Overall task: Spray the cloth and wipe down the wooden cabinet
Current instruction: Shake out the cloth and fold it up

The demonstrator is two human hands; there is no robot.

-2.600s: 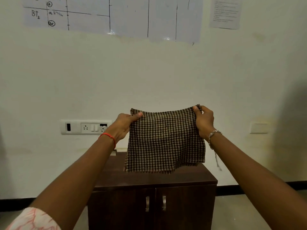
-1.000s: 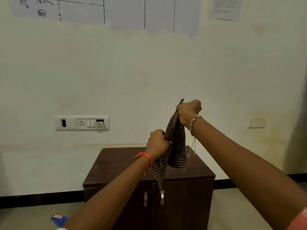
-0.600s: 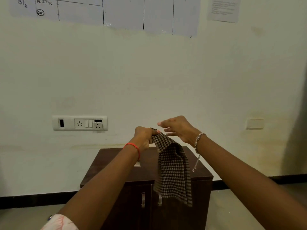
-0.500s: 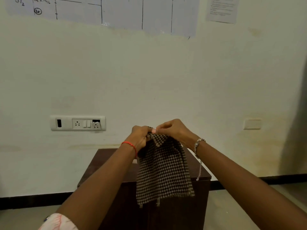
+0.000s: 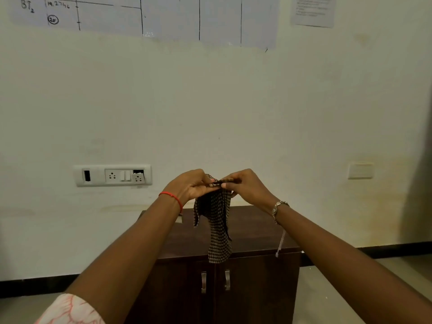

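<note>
A brown-and-cream checked cloth (image 5: 217, 228) hangs folded into a narrow strip in front of me. My left hand (image 5: 191, 187) and my right hand (image 5: 245, 187) pinch its top edge together, fingertips almost touching, above the cabinet. The dark wooden cabinet (image 5: 254, 232) stands against the wall below my hands, with two doors and two metal handles (image 5: 215, 280). The cloth's lower end hangs in front of the cabinet's top front edge. No spray bottle is in view.
A white switch and socket panel (image 5: 112, 175) is on the wall to the left, a blank wall plate (image 5: 360, 170) to the right. Paper charts (image 5: 163, 15) hang high on the wall. A black skirting (image 5: 35, 284) runs along the tiled floor.
The cloth, held spread wide at first, has been folded; since half a second ago my hands have drawn its top together, so it hangs narrower.
</note>
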